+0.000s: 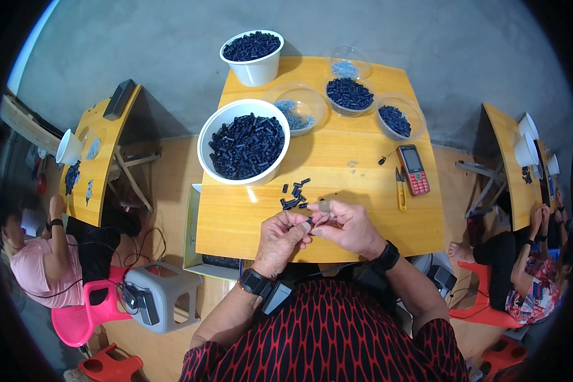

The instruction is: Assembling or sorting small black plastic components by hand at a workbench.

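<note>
Over the near edge of the table, my left hand [281, 239] pinches a small black plastic piece [310, 221] between thumb and fingertips. Close against it, my right hand [351, 229] has thumb and forefinger pressed together at the same spot; whatever they grip is too small to make out. A tan cover [325, 205] wraps one right finger. Just beyond my fingers lies a loose heap of short black tube-like pieces [295, 196]. Many more fill a large white bucket [205, 159] to the left.
Another full white bucket [260, 73] stands at the back. Clear bowls hold black pieces [350, 93] and small silvery bits [296, 114]. A red phone [414, 170] and yellow utility knife [401, 193] lie right. People sit at side tables [105, 137]; a grey stool [165, 296] is left.
</note>
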`<state>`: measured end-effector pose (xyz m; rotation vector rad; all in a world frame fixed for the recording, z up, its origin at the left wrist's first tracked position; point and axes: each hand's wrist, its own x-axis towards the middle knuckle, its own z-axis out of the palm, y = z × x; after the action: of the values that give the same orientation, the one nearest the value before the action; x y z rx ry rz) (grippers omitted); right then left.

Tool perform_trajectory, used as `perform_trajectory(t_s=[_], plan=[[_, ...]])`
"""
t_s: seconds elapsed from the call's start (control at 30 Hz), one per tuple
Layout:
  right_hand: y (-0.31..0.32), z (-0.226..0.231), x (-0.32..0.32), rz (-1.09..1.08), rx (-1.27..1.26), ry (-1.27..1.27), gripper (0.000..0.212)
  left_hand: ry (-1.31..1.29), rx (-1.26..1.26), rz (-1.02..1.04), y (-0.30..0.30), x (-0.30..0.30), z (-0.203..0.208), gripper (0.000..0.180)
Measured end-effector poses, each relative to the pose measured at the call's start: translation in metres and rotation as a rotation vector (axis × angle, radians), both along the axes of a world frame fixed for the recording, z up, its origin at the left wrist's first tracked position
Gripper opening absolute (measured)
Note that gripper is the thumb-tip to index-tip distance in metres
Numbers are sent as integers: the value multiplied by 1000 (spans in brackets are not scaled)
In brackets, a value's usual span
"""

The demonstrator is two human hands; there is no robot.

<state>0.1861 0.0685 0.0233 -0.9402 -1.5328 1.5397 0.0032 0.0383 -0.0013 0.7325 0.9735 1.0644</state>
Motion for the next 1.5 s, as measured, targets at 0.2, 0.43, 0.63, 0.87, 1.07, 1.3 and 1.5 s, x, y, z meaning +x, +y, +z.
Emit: perform_trajectory(t_s=[0.2, 0.43, 0.63, 0.87, 1.07, 1.3, 1.5], plan=[[1, 10, 1, 22, 481, -391, 20, -41, 11, 20, 2, 4, 3, 6], [3, 17, -1, 8, 660, -457, 18, 23, -18, -4, 1, 3, 3, 7], [8, 8, -1, 51, 784, -490, 16, 98, 17, -23, -2, 4, 0, 7], [9, 0, -2, 93, 811, -508, 16, 181, 60, 36, -2, 8, -2, 6], [5, -5, -1, 91, 805, -499, 15, 195, 67, -6, -1, 7, -2, 8], [9, 4, 8, -82, 298, -308, 15, -22, 38, 117, -10, -6, 3, 5], [22, 11, 13, -78, 525, -664, 19, 365, 412, 787, -20, -90, 7, 7]])
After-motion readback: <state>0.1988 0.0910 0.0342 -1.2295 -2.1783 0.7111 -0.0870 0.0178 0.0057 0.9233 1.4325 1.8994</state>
